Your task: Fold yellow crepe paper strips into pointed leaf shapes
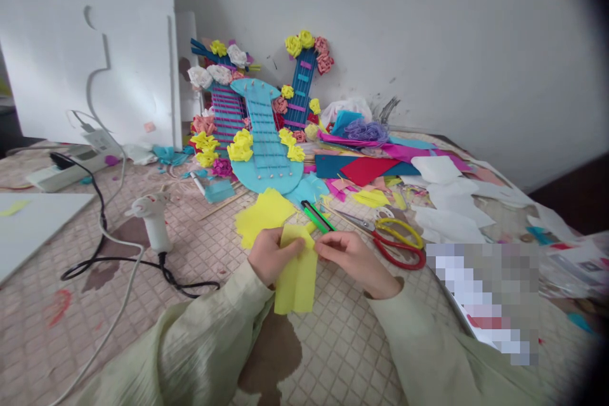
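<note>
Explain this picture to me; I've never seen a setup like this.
There is no machine here: a person works with bare hands, and a head-worn camera looks forward and down at them. The left hand holds a folded yellow paper; the right hand has its fingertips at the paper's edge. Beyond them on the table lie a green cutter and scissors. To the left stands what looks like a glue gun. Flower-trimmed, guitar-like crafts stand at the back.

L hand [270,255] part. hidden by yellow paper [295,282]; item [485,304] at R pixelated, can't ID
</note>
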`<state>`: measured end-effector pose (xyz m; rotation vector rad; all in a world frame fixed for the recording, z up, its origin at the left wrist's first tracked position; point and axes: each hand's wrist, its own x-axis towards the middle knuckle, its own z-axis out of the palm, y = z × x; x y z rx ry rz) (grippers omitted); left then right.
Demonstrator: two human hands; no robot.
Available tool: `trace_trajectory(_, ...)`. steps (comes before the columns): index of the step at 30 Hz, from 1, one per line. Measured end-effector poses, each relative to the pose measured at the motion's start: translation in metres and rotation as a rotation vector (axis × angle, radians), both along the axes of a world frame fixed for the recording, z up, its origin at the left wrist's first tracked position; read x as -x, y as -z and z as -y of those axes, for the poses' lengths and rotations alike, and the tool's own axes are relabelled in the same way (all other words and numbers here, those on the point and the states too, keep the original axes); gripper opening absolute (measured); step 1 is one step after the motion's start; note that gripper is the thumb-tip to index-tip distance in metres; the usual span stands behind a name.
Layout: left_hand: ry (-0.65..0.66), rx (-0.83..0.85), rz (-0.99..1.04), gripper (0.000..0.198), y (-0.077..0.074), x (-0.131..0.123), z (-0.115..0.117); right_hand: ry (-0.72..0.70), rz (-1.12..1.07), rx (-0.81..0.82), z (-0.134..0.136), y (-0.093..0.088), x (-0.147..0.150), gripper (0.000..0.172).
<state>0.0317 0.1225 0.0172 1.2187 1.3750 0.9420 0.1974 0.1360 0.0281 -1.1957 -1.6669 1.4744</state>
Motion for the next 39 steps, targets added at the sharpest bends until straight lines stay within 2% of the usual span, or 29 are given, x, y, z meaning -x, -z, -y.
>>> trace_trajectory(7,0.034,0.016,-0.028,0.028,-0.001,0.002,-0.001,-0.022,0.011,0.018,-0.001,-0.002,-0.003,0.018)
trace_trajectory(12,0.034,0.015,-0.025,0.026,0.002,0.002,-0.001,0.015,-0.013,0.015,-0.001,-0.002,-0.003,0.022)
trace_trajectory(20,0.070,0.053,-0.027,0.027,0.003,0.001,-0.001,-0.051,0.033,-0.001,-0.002,0.000,-0.005,0.020)
trace_trajectory(23,0.085,0.060,-0.048,0.026,0.000,-0.003,0.002,-0.039,0.012,-0.057,-0.002,-0.001,-0.003,0.020)
trace_trajectory(27,0.173,0.065,-0.090,0.025,-0.005,-0.008,0.007,-0.017,0.029,-0.121,-0.001,0.001,-0.002,0.018)
trace_trajectory(29,0.186,0.022,-0.106,0.027,-0.005,-0.008,0.008,0.003,0.012,-0.056,0.000,0.003,-0.002,0.017)
trace_trajectory(32,0.129,-0.086,-0.120,0.029,-0.001,-0.005,0.007,0.055,-0.046,0.111,0.004,0.008,-0.003,0.017)
trace_trajectory(34,0.117,-0.093,-0.086,0.026,0.004,-0.001,0.007,0.076,-0.058,0.207,0.007,0.011,-0.004,0.018)
trace_trajectory(36,0.141,-0.060,-0.080,0.023,0.009,0.001,0.008,0.076,-0.008,0.233,0.010,0.014,-0.005,0.021)
trace_trajectory(37,0.156,-0.054,-0.111,0.022,0.011,0.002,0.008,0.067,0.039,0.202,0.011,0.015,-0.005,0.022)
trace_trajectory(39,0.176,-0.110,-0.269,0.019,0.014,0.002,0.009,0.060,0.153,0.039,0.013,0.017,-0.005,0.020)
